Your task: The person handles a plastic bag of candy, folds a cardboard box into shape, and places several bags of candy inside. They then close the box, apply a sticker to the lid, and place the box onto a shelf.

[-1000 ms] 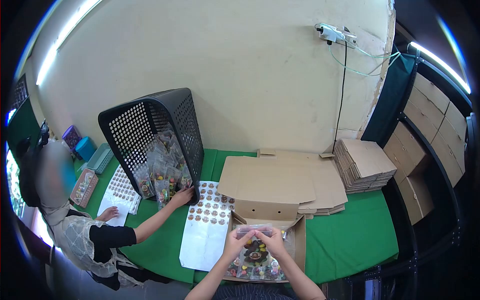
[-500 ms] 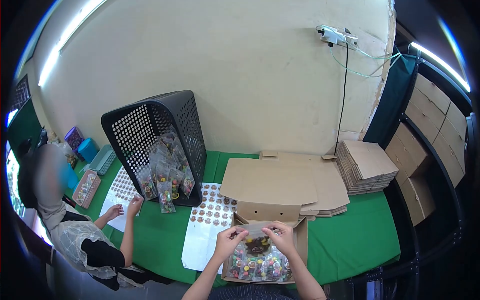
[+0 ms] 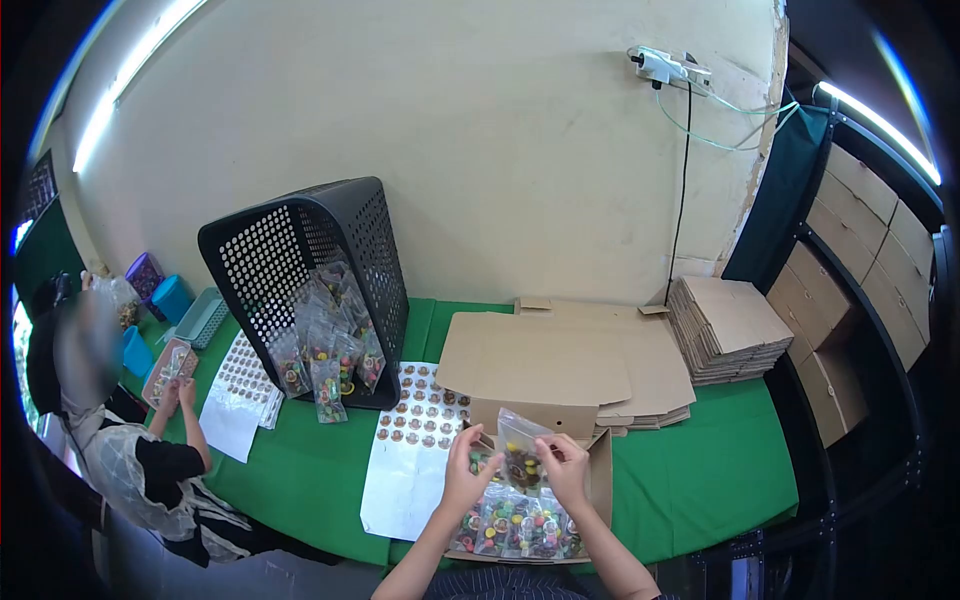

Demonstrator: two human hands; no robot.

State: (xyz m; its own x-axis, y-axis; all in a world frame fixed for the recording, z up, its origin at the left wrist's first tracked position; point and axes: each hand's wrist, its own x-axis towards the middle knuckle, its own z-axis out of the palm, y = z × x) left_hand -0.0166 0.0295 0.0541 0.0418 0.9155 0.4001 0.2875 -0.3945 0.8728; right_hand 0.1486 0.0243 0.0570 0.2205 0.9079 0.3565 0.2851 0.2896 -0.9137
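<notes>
My right hand (image 3: 565, 468) pinches the right edge of a clear plastic bag (image 3: 522, 450) of small yellow and dark pieces, which is tilted above the box. Just left of the bag, my left hand (image 3: 470, 470) is open, its fingers apart and curved toward it. Under both hands sits an open cardboard box (image 3: 603, 480), its lid raised at the back. Several filled bags (image 3: 520, 530) of multicoloured pieces lie inside the box. A sheet of round stickers (image 3: 415, 437) is to the left of the box.
A black perforated basket (image 3: 375, 270) lies on its side with filled bags (image 3: 325, 345) spilling toward its opening. Flattened cardboard (image 3: 535, 360) and a cardboard stack (image 3: 725, 325) are behind the box. At left, a co-worker's hands (image 3: 178, 392) are near a pink basket (image 3: 160, 385).
The bag has turned and risen slightly; my left hand has let go of its top edge and moved away. The co-worker's hands have moved left from the sticker sheets to the pink basket.
</notes>
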